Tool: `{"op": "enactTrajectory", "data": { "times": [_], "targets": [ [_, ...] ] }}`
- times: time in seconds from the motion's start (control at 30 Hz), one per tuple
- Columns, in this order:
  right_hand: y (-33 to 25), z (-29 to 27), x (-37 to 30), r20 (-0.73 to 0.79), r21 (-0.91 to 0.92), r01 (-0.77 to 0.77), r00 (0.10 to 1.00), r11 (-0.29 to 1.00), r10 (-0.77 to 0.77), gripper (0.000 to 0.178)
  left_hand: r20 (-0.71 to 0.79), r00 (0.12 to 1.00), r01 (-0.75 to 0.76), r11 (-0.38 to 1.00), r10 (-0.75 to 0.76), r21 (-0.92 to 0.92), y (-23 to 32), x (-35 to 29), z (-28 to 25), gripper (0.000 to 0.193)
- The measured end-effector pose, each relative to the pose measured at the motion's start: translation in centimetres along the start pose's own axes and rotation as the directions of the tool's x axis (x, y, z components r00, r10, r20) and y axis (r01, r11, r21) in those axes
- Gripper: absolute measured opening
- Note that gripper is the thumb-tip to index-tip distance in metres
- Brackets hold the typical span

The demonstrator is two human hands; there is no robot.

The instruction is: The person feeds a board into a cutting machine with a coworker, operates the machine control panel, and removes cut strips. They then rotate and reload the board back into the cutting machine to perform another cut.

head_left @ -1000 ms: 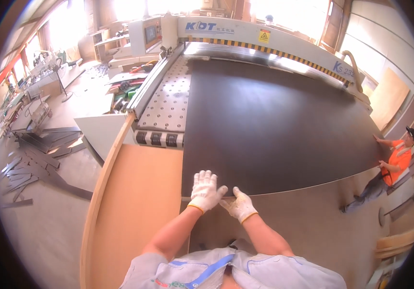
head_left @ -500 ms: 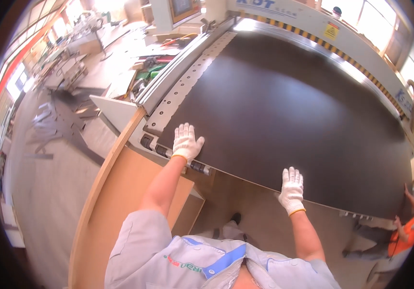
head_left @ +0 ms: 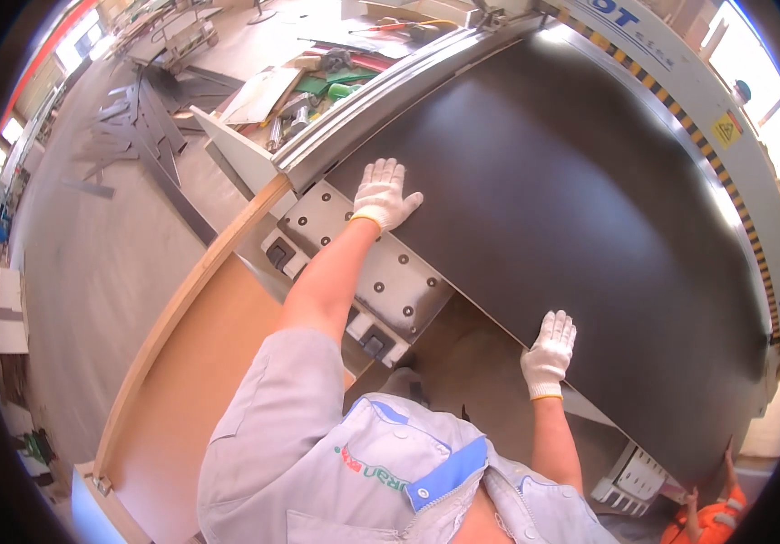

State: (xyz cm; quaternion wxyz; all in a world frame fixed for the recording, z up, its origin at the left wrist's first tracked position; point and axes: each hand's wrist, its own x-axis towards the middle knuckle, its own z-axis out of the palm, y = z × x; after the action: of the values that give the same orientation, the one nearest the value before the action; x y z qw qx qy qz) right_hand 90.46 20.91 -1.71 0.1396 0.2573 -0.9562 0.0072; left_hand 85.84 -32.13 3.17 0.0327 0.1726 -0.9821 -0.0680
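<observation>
A large dark brown panel (head_left: pixel 580 190) lies flat on the machine bed, its left edge along the metal side fence (head_left: pixel 381 100). My left hand (head_left: pixel 385 195), in a white knit glove with a yellow cuff, rests flat at the panel's near left corner, fingers stretched and thumb apart. Farther right along the near edge, my gloved right hand (head_left: pixel 550 352) lies palm down on the panel, fingers extended. Neither hand grips anything. Below my left hand, a metal plate with dotted holes (head_left: pixel 381 272) shows beside the panel's near edge.
A yellow-and-black striped machine beam (head_left: pixel 671 95) crosses the far side. At lower right, a person in orange (head_left: pixel 712 517) has a hand by the panel. Left of me stands a wood-edged board (head_left: pixel 199 363). Scrap pieces (head_left: pixel 326 82) lie beyond the fence; dark strips (head_left: pixel 159 136) litter the floor.
The panel has slid away from me and left against the fence, uncovering the near metal plate and covering the left dotted strip. Both hands stayed flat on it. My view has turned.
</observation>
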Motion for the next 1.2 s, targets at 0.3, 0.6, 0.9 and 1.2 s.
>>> {"op": "enactTrajectory", "data": {
  "times": [0.3, 0.6, 0.9, 1.2],
  "targets": [
    [0.6, 1.6, 6.2, 0.027, 0.055, 0.044, 0.999, 0.998, -0.046, 0.101, -0.01, 0.999, 0.039, 0.997, -0.04, -0.064, -0.9, 6.1, 0.1, 0.098],
    [1.8, 2.7, 8.7, 0.029, 0.086, 0.049, 0.998, 0.995, -0.051, 0.101, -0.021, 0.998, 0.053, 0.997, -0.054, -0.065, -0.4, 8.1, 1.0, 0.097],
    [2.9, 2.9, 10.1, 0.024, 0.095, 0.096, 0.995, 0.991, -0.099, 0.099, -0.006, 0.999, 0.046, 0.999, -0.046, -0.027, 0.6, 10.3, 0.9, 0.095],
    [11.4, -2.0, 14.7, 0.125, 0.41, 0.061, 0.985, 0.91, -0.122, 0.101, -0.05, 0.998, 0.027, 1.0, -0.026, 0.006, -0.8, 8.4, 1.7, 0.096]
  ]
}}
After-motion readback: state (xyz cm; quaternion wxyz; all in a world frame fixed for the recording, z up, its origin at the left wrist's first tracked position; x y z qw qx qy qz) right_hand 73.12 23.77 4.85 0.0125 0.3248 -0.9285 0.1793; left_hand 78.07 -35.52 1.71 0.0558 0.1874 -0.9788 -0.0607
